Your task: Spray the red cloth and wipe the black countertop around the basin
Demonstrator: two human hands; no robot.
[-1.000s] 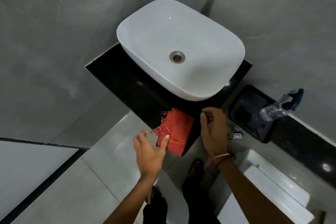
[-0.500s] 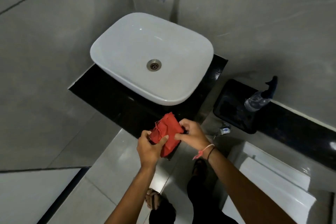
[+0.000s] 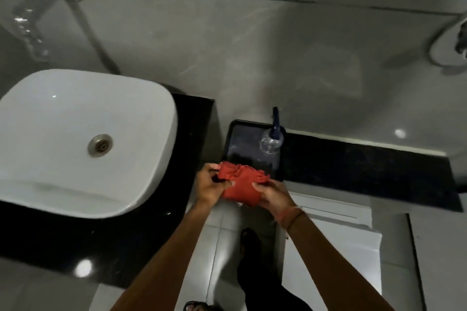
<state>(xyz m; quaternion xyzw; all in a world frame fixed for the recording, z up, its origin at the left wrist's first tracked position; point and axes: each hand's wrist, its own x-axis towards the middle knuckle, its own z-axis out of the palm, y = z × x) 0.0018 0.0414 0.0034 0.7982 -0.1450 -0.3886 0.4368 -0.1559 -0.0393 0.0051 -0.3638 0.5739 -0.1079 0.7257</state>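
Cloth (image 3: 241, 184), red and bunched into a loose wad, sits between both hands, off the countertop and in front of the near edge of a black tray (image 3: 240, 144). Left hand (image 3: 211, 185) is closed on the cloth's left end, thumb and fingers pinching the folds. Right hand (image 3: 274, 195) grips the right end from below and the side, fingers curled under the fabric; a thin band circles that wrist.

Just behind the cloth a clear spray bottle (image 3: 271, 142) with a dark blue trigger head stands upright at the tray's right side. The tray lies at the left end of a dark ledge (image 3: 366, 166) that runs off to the right along the wall.

Left of the hands the black countertop (image 3: 194, 134) carries a white basin (image 3: 63, 108) with a metal drain at its middle; the counter's bare surface shows behind, to the right of and in front of the basin. A blurred chrome tap (image 3: 32, 23) juts from the grey wall above the basin. Below the right forearm lies a white toilet lid (image 3: 331, 260), and a sandalled foot stands on the pale floor tiles.
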